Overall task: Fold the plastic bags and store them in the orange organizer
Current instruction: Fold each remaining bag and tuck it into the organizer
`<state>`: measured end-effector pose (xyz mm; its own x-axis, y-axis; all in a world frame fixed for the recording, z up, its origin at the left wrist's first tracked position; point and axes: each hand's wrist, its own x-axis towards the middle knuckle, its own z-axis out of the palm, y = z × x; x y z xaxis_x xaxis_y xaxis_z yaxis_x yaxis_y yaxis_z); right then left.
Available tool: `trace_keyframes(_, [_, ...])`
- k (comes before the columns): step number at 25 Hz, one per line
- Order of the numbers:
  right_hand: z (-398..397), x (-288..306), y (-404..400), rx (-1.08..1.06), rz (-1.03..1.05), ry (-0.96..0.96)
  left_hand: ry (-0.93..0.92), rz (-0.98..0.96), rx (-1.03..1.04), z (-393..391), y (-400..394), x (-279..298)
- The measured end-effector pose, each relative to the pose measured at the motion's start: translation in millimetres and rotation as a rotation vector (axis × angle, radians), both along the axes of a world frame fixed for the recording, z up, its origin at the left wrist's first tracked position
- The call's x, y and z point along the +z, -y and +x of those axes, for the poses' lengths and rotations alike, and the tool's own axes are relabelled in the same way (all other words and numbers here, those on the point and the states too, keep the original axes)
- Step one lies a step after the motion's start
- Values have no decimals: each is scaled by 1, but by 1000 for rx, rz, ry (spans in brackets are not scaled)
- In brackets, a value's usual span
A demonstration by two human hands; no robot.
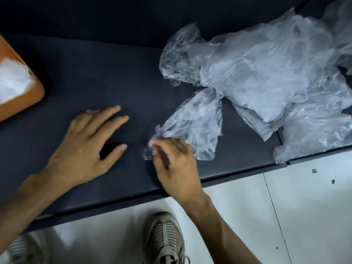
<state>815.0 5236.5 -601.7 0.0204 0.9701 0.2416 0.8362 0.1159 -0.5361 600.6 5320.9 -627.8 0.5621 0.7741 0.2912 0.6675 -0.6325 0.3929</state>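
Observation:
A crumpled clear plastic bag (198, 121) lies stretched across the dark table (95, 77), and my right hand (175, 164) pinches its near corner by the front edge. My left hand (89, 147) hovers or rests flat on the table to the left of that bag, fingers spread and holding nothing. A heap of several more clear plastic bags (266, 69) fills the right side of the table. The orange organizer (36, 96) sits at the far left edge, with white folded plastic (13, 80) inside it.
The table's front edge (219, 180) runs diagonally below my hands, with a seam to a second panel at the right. Below it is a pale tiled floor (285, 206) and my shoes (163, 239). One bag overhangs the front edge at right.

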Motion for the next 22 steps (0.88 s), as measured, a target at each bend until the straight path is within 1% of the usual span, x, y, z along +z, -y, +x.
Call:
trace_keyframes(2, [-20, 7, 3, 141, 5, -102, -68, 43, -233, 2, 8, 2])
trace_keyframes(3, [-26, 12, 6, 192, 9, -165, -103, 45, -309, 2, 11, 1])
trace_keyframes(5, [-30, 21, 10, 210, 61, -268, -117, 16, -357, 1, 13, -4])
trace_keyframes(7, [-26, 31, 13, 94, 158, -280, -44, 5, -331, -1, 11, -7])
trace_keyframes(9, [-16, 37, 11, -103, 205, -221, 22, 15, -267, -3, 11, -5])
trace_keyframes(10, [-8, 36, 8, -189, 189, -193, 32, 13, -234, -4, 12, -3])
trace_keyframes(12, [12, 27, 4, -270, 52, -199, 67, -27, -183, -7, 13, -1])
trace_keyframes(14, [23, 18, -1, -245, -169, -294, 174, -151, -121, -12, 10, 0])
trace_keyframes(15, [25, 15, -2, -214, -235, -286, 250, -226, -89, -14, 8, 3])
trace_keyframes(16, [26, 12, -3, -179, -245, -241, 316, -290, -63, -17, 6, 3])
trace_keyframes(17, [24, 11, -4, -144, -209, -212, 370, -356, -46, -18, 5, 6])
trace_keyframes(18, [22, 11, -5, -114, -160, -238, 450, -448, -22, -18, 5, 11])
trace_keyframes(20, [17, 16, -7, -118, -132, -403, 702, -671, 80, -19, 6, 24])
trace_keyframes(21, [16, 19, -7, -147, -150, -509, 819, -728, 166, -21, 5, 27])
trace_keyframes(22, [17, 21, -8, -181, -169, -613, 889, -755, 250, -24, 5, 31])
